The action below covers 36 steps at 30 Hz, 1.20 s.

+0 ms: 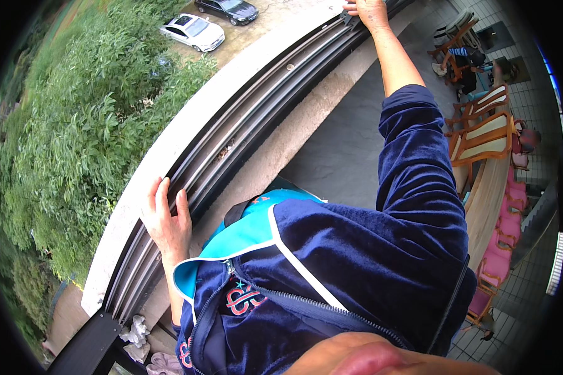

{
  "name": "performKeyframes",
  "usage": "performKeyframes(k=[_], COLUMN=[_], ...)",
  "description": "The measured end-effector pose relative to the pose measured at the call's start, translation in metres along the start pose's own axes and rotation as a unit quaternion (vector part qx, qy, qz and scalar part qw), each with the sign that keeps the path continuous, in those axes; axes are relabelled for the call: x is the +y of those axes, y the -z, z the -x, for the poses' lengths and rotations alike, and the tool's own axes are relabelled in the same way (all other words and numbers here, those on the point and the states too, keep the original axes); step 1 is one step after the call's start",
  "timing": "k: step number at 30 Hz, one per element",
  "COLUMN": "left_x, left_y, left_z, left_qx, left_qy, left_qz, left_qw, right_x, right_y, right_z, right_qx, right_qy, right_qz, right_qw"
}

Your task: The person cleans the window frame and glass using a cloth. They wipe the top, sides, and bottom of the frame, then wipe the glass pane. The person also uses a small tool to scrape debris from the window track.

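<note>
A metal sliding-window track [244, 126] runs diagonally across the view, with several rails and some debris lying in it. My left hand [169, 218] rests over the lower part of the track, fingers apart and holding nothing. At the top edge of the picture, my right hand [368, 14] is at the dark window frame [352, 19] at the far end of the track. Part of that hand is cut off, so its grip cannot be told. A dark frame post [87, 344] stands at the track's near end.
Outside the white ledge [122, 211] are trees and two parked cars. Crumpled white plastic [135, 333] and a greyish cloth [164, 363] lie at the bottom left. Indoors, wooden chairs [483, 136] and pink chairs line a long table [488, 197]; other people sit farther back.
</note>
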<state>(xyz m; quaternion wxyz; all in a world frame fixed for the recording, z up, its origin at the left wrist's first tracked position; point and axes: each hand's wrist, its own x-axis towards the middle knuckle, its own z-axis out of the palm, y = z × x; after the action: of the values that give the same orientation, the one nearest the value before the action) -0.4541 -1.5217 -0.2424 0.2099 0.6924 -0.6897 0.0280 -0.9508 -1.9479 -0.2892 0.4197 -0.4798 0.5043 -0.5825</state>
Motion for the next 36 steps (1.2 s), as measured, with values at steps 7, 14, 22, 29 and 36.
performKeyframes(k=[7, 14, 22, 29, 36], left_x=[-0.003, -0.003, -0.004, -0.004, 0.000], left_y=[-0.001, 0.000, 0.000, -0.001, -0.003], left_z=[0.002, 0.002, 0.003, 0.001, 0.000], left_qx=[0.001, 0.004, 0.006, 0.016, 0.007], left_qy=[0.002, 0.002, -0.004, -0.016, 0.003], left_qz=[0.018, 0.017, 0.021, 0.015, -0.001], left_qw=[1.000, 1.000, 1.000, 1.000, 1.000], right_x=[0.002, 0.015, 0.015, 0.001, -0.010], right_y=[0.001, 0.013, 0.017, 0.015, 0.055], right_z=[-0.011, -0.034, -0.032, -0.024, 0.051], right_qx=[0.033, 0.048, 0.037, -0.001, -0.003], right_qy=[-0.023, -0.010, 0.003, 0.050, 0.150], right_qz=[-0.035, -0.002, 0.012, 0.064, 0.375], right_qw=[0.999, 0.999, 0.999, 0.997, 0.915])
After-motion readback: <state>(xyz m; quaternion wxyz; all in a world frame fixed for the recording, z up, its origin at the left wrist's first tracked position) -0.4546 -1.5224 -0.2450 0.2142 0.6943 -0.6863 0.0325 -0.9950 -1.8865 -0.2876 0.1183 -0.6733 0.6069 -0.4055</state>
